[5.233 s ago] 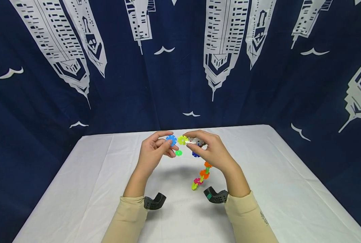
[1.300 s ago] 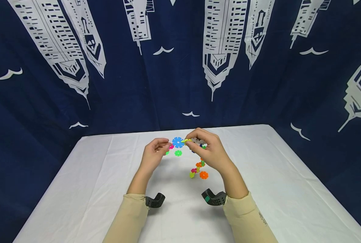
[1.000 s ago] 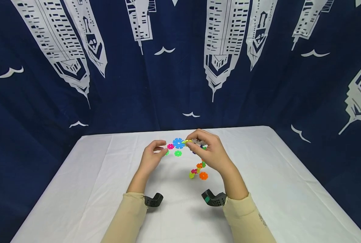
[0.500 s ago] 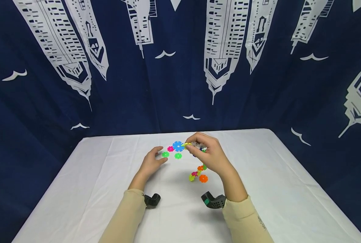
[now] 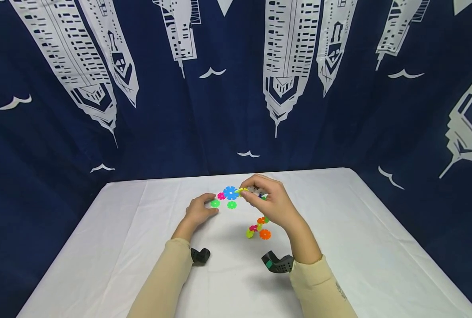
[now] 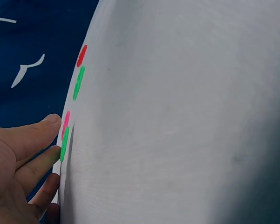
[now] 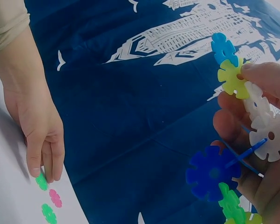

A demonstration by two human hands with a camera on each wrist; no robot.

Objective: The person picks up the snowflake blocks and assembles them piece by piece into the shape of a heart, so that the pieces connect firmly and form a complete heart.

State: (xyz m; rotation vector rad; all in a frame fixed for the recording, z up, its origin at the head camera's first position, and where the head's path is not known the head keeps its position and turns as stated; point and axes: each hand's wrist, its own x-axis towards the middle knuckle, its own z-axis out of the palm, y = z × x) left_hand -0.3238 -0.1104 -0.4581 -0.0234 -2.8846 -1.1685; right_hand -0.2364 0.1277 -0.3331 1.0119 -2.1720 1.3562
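Mid-build: right hand [image 5: 273, 207] pinching chain [image 5: 259, 223] of snap discs, raised over table [image 5: 339, 247] w/ blue disc [image 5: 230, 192] at its free end; left hand [image 5: 198, 212] down on cloth, fingers relaxed, tips touching loose green disc [image 5: 215, 203]. Next, prob. pinch that disc, lift, line up slot w/ chain end. Loose on cloth: 2 green, 1 pink [image 5: 221, 195]; 1 chain; red disc only in left-wrist view.

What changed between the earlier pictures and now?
The left hand let go of the blue disc, now joined to the chain, and dropped to the table, fingers touching a loose green disc. The right hand still holds the chain up.
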